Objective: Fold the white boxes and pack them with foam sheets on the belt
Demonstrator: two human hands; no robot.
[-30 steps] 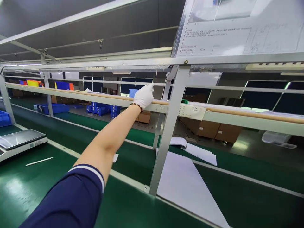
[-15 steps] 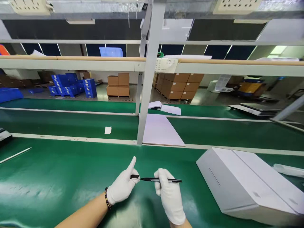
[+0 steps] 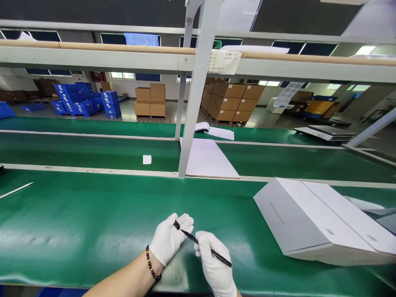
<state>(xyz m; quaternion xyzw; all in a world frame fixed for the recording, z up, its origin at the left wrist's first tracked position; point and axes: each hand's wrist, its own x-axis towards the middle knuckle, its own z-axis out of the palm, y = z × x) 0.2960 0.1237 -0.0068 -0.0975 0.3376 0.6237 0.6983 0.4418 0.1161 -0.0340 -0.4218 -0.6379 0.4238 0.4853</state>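
Both hands wear white gloves over the green work surface (image 3: pixel 102 206). In my left hand (image 3: pixel 169 237), palm turned up, a short black pen cap (image 3: pixel 176 225) sits by the thumb, with the other fingers extended. My right hand (image 3: pixel 213 258) grips a slim black pen (image 3: pixel 221 258) between thumb and fingers. The pen slants, its tip pointing up and left at the cap's end. Tip and cap look very close; I cannot tell whether they touch. A dark beaded bracelet (image 3: pixel 151 264) circles my left wrist.
To the right lies a large white carton (image 3: pixel 312 222). A grey upright post (image 3: pixel 194 95) rises ahead, beside a white board (image 3: pixel 210 159). A small white paper (image 3: pixel 147 159) lies beyond the rail, and a thin white rod (image 3: pixel 15 190) at far left.
The left hand has turned palm up, its fingers now stretched out. The pen has gone from level to slanted, tip upward left. The camera view has tilted down.
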